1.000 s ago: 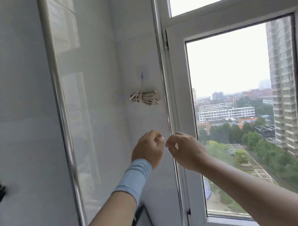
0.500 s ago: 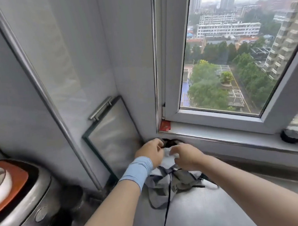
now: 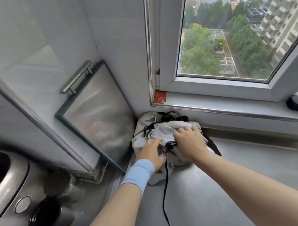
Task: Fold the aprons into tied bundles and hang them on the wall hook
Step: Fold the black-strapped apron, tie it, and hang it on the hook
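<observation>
A black strap (image 3: pixel 164 194) trails across the desk (image 3: pixel 244 176) and off the bottom edge, running up to a crumpled heap of pale aprons (image 3: pixel 166 127) in the corner below the window sill (image 3: pixel 217 101). The right hand (image 3: pixel 189 143) lies on the heap, fingers spread and pressing, thumb hidden; the left hand (image 3: pixel 152 154) has its fingertips sunk in the cloth, so whether it grips is unclear. Behind, a glass board (image 3: pixel 98 115) leans on the wall (image 3: pixel 43 41), blurred.

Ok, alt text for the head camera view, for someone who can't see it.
A person's left hand and right hand are on a crumpled pale apron with black ties, heaped in the corner of a grey counter below a window. A glass board with a metal handle leans on the wall beside it.
</observation>
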The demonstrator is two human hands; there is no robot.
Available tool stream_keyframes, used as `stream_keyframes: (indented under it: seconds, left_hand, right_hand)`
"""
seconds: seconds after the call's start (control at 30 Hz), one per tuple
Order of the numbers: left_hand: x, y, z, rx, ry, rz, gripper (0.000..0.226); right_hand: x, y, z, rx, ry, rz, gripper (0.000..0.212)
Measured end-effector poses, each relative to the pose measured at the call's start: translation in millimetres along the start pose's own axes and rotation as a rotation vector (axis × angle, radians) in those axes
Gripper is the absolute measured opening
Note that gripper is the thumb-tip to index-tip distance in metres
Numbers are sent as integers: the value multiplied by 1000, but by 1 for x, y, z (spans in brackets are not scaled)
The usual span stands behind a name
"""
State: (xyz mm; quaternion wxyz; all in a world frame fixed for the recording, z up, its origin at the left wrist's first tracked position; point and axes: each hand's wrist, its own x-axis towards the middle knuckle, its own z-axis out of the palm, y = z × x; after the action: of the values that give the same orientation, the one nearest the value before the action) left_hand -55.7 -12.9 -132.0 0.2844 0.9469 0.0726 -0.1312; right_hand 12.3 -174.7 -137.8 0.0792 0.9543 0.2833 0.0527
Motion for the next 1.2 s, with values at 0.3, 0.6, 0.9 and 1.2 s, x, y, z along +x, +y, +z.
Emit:
stream_keyframes:
  seconds: [0.3, 0.6, 0.9, 1.2]
  left_hand:
    - [7, 33, -22, -96, 134, 40, 39]
    - [-22, 95, -66, -251, 79, 224, 47]
    - [-75, 144, -104, -387, 260, 179, 41]
    - [-135, 170, -84, -356, 322, -80, 10]
  right_hand:
    - [-31, 27, -46, 587, 2, 30, 8]
    - [-30, 61, -102, 813, -187, 178, 66]
    - [-41, 87, -143, 644, -140, 26, 14]
    - [-74, 92, -170, 996, 96, -100, 42]
